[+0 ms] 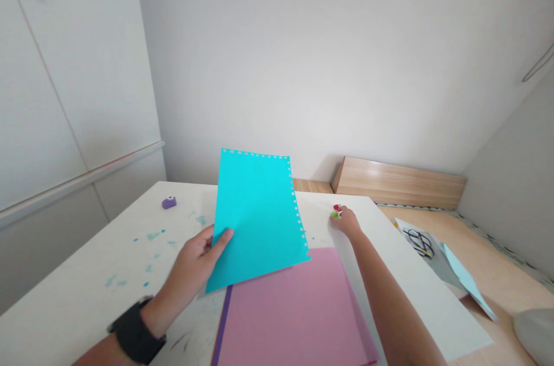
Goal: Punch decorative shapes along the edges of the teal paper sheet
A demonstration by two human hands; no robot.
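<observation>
My left hand (197, 262) pinches the left edge of a turquoise paper sheet (259, 221) and holds it tilted up above the white table (86, 291). Small punched holes run along the sheet's top and right edges. My right hand (345, 220) reaches to the far side of the table and closes on a small red and green punch (336, 210). A stack of pink paper (294, 308) with a purple sheet under it lies flat on the table below the turquoise sheet.
A small purple punch (169, 202) sits at the table's far left. Turquoise paper bits (151, 236) are scattered over the left of the table. Printed sheets and a light blue sheet (441, 256) lie on the wooden floor to the right. A wooden bed frame (398, 181) lines the wall.
</observation>
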